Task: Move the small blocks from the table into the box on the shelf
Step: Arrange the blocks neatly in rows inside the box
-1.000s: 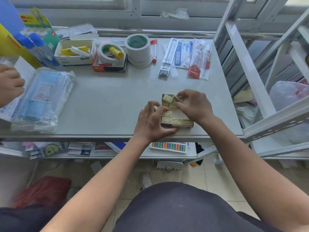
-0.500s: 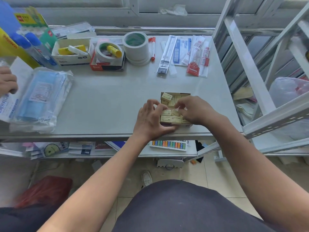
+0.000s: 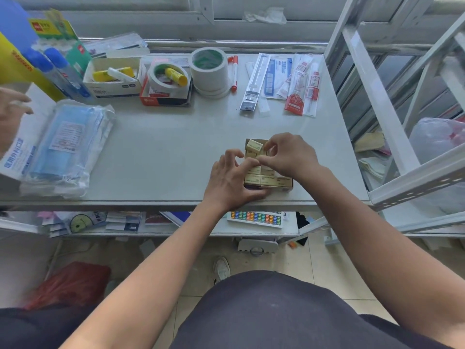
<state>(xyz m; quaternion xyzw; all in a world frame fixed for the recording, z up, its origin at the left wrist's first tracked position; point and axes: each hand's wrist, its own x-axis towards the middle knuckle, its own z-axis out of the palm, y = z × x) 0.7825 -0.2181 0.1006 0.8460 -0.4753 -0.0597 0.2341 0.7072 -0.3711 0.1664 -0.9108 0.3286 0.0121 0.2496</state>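
Note:
A small brown cardboard box (image 3: 285, 188) sits near the front right edge of the grey shelf top (image 3: 163, 147). Inside lie several small cream blocks (image 3: 268, 179) in rows; one block (image 3: 254, 145) sits tilted at the box's far end. My left hand (image 3: 232, 181) rests against the box's left side, fingers curled over its edge and touching blocks. My right hand (image 3: 289, 153) hovers over the box's middle, fingertips pinched on blocks inside. Much of the box's inside is hidden by both hands.
Along the back stand tape rolls (image 3: 208, 69), a red marker (image 3: 234, 71), open boxes with glue sticks (image 3: 115, 75), and packaged stationery (image 3: 281, 79). A plastic bag of masks (image 3: 63, 144) lies left, with another person's hand (image 3: 10, 114) beside it. White metal shelving (image 3: 392, 102) rises at right.
My right hand moved from the box's far end toward its middle and back up; the left hand stayed against the box. The other person's hand at left shifted and spread its fingers.

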